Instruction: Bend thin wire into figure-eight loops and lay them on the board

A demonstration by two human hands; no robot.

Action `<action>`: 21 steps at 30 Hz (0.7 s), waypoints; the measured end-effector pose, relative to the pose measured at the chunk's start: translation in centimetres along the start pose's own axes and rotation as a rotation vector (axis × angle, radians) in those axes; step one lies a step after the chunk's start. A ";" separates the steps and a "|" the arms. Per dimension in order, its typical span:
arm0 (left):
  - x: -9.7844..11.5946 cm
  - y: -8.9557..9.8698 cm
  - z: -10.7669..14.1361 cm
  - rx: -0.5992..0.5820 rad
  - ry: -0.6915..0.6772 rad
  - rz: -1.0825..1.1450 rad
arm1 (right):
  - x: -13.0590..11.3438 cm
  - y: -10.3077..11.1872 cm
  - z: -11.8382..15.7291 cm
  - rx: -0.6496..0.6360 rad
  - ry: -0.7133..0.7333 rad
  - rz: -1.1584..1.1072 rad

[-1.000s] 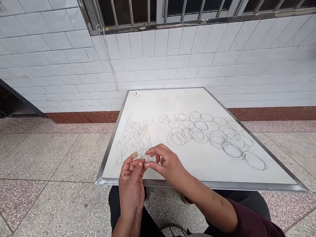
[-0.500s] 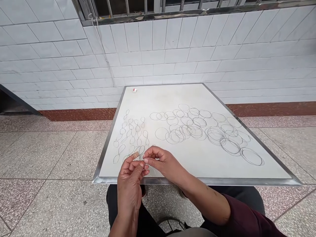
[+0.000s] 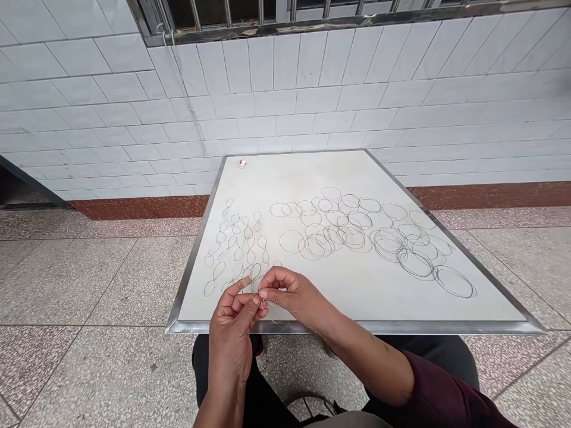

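"Where the lower middle of the frame begins, what do you see?"

"Dark trousers (image 3: 446, 356), on both sides of the arms, and a maroon sleeve (image 3: 446, 383) at the lower right. Past them runs the metal edge of the table (image 3: 366, 297)."

"And the hands?"

"Together over that edge, just left of centre. The left hand (image 3: 232, 330) pinches a thin strand (image 3: 278, 308) between thumb and fingers, with a tan band (image 3: 247, 281) round one finger. The right hand (image 3: 292, 294) pinches at the same spot, thumb against forefinger, and part of the strand curves out below the fingertips."

"Is it wire or thread?"

"I can't tell; it's too fine."

"What lies beyond?"

"Thin figure-eight loops (image 3: 218, 270) spread over the table's left side, some partly behind the fingers. Larger thin rings (image 3: 352, 232) overlap from the middle towards the right edge."

"Anything farther off?"

"A small red-and-white object (image 3: 242, 164) near the table's far left corner, then a white tiled wall (image 3: 272, 101). Pale cord (image 3: 185, 89) hangs down it at the upper left, from the metal window bars (image 3: 228, 13) along the top."
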State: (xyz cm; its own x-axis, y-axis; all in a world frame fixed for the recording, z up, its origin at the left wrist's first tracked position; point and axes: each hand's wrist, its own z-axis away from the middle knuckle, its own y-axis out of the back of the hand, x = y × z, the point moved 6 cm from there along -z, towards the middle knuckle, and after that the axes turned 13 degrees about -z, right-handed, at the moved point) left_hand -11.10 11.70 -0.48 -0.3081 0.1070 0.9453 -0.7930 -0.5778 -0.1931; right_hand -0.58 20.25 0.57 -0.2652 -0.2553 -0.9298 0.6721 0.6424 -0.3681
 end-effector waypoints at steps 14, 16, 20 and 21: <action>0.4 0.0 0.0 -0.093 -0.030 -0.154 | 0.7 0.3 0.3 -0.110 -0.207 -0.110; 0.6 -0.2 0.1 -0.123 -0.031 -0.178 | 0.8 0.6 0.3 -0.111 -0.236 -0.140; 0.6 -0.3 0.4 -0.165 -0.031 -0.216 | 1.2 0.6 0.2 -0.145 -0.271 -0.218; 0.5 -0.2 0.5 -0.169 -0.031 -0.228 | 1.2 0.6 0.2 -0.159 -0.272 -0.231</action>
State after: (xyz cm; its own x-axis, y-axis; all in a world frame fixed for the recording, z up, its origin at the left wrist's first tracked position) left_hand -10.83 11.49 0.20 -0.0979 0.1923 0.9764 -0.9170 -0.3987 -0.0135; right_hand -0.37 20.17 -0.79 -0.1897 -0.5747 -0.7961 0.4950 0.6442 -0.5830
